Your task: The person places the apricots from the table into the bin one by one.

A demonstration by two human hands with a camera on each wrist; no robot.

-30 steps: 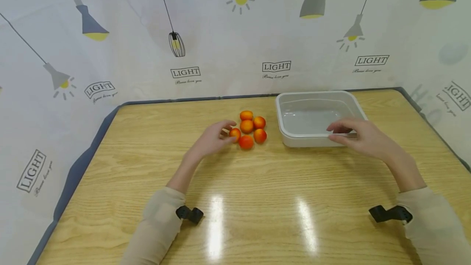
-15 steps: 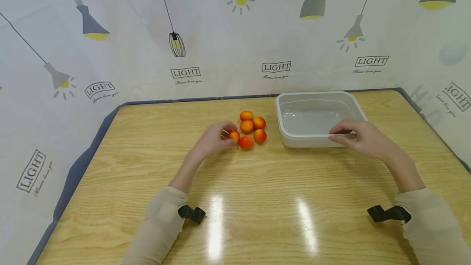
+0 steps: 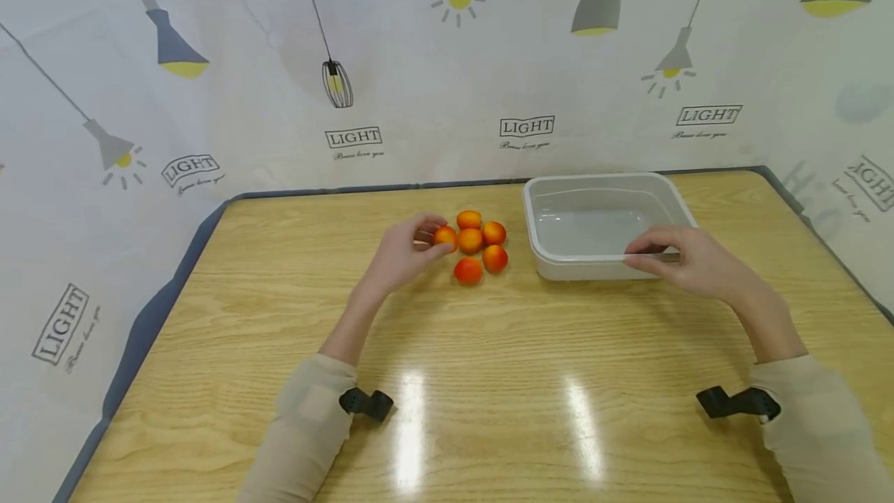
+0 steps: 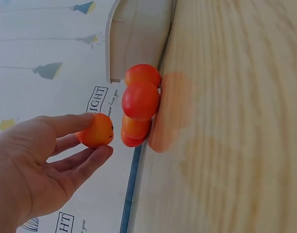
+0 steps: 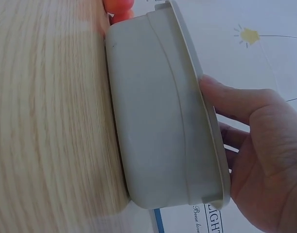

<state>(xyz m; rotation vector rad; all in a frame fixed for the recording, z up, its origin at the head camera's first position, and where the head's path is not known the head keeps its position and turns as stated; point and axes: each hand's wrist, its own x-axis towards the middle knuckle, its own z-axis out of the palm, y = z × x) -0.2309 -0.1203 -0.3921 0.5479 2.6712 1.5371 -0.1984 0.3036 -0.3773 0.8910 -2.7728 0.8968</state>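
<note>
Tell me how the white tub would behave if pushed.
The white tub likely keeps its shape: its walls stand smooth and unbent where the right hand pinches its rim. It is probably light for its size, with no contents showing inside. Sitting low and flat, it would likely slide rather than tip.

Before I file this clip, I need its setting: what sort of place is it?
Probably a staged tabletop recording spot, though the room beyond is out of view. A lamp-printed backdrop hangs behind a wooden table, and black devices are strapped near both wrists.
</note>
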